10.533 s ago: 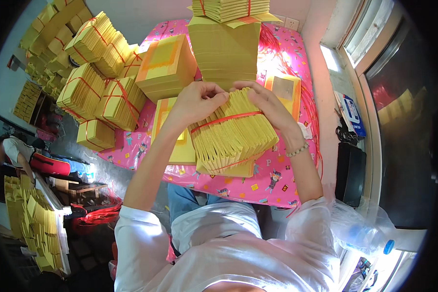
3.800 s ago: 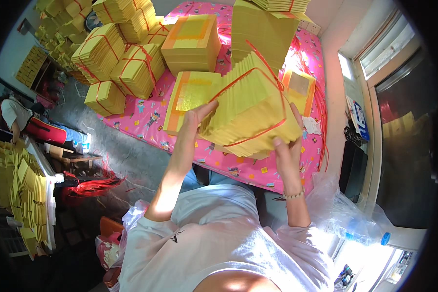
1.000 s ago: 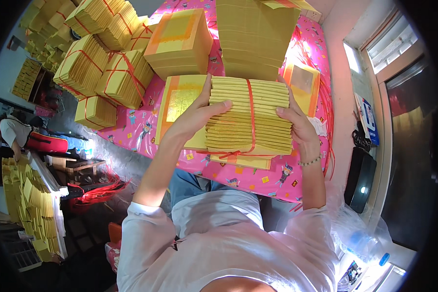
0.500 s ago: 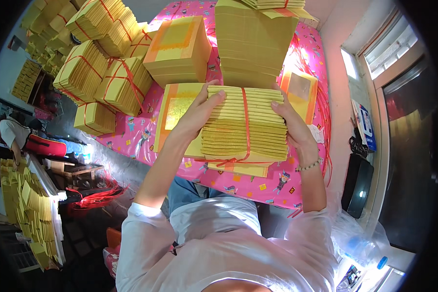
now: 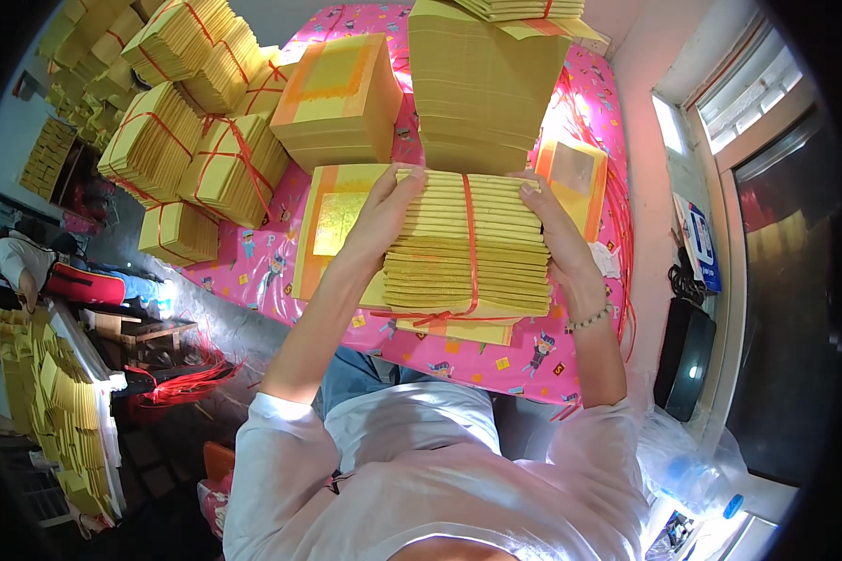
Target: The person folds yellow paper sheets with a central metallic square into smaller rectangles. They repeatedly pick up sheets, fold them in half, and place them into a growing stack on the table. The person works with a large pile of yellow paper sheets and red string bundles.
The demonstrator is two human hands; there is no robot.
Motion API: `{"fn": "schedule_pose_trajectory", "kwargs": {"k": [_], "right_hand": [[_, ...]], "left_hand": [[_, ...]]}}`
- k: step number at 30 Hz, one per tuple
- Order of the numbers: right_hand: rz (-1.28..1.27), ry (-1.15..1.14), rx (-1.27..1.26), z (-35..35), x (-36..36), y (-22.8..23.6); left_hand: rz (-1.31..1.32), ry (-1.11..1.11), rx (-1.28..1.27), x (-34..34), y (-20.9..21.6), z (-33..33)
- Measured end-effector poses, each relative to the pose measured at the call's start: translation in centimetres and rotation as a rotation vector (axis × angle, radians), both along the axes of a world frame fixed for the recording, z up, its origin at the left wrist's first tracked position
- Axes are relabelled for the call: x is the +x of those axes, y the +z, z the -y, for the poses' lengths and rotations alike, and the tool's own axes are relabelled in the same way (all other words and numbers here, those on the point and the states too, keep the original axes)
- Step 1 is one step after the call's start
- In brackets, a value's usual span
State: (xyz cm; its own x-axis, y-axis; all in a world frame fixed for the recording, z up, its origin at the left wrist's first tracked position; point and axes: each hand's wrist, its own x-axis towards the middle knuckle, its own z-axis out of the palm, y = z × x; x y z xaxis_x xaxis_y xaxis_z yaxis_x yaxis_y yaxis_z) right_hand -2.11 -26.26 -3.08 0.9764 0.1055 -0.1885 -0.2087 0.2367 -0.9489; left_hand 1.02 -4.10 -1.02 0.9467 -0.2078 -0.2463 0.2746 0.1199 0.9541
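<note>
A thick bundle of yellow paper (image 5: 468, 248), its layered edges facing me, is bound by a red strap running down its middle. My left hand (image 5: 390, 213) is closed on its upper left side, thumb resting on top. On the opposite side, my right hand (image 5: 559, 234) grips the upper right edge, its fingers partly hidden behind the bundle. Loose red strap ends lie along the bottom edge. Underneath and to the left is a flat stack of yellow paper (image 5: 326, 229) with an orange band and a gold square. Another yellow piece shows below the bundle.
The table has a pink patterned cover (image 5: 524, 360). Tied yellow bundles (image 5: 229, 168) pile up at the left; tall paper stacks (image 5: 482, 84) stand behind. Red straps (image 5: 617, 215) hang along the right edge, near a window (image 5: 776, 234). At far left, a person (image 5: 23, 266) bends beside more paper.
The whole view has shifted slightly. Both hands keep hold of the bundle, and the left fingers lie a little differently along its top edge.
</note>
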Motion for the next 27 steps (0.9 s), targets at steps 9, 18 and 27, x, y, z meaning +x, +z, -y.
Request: {"fn": "schedule_pose_trajectory", "kwargs": {"k": [9,18,27], "right_hand": [[0.031,-0.023,0.033,-0.5,0.0,0.2],[0.048,-0.011,-0.043,-0.2,0.2,0.2],[0.107,-0.072,0.073,0.8,-1.7,-0.8]], "left_hand": [[-0.005,-0.009,-0.025,0.3,-0.5,-0.2],[0.047,-0.071,0.036,0.8,-1.3,-0.6],[0.110,-0.051,-0.251,-0.3,-4.1,-2.9]]}}
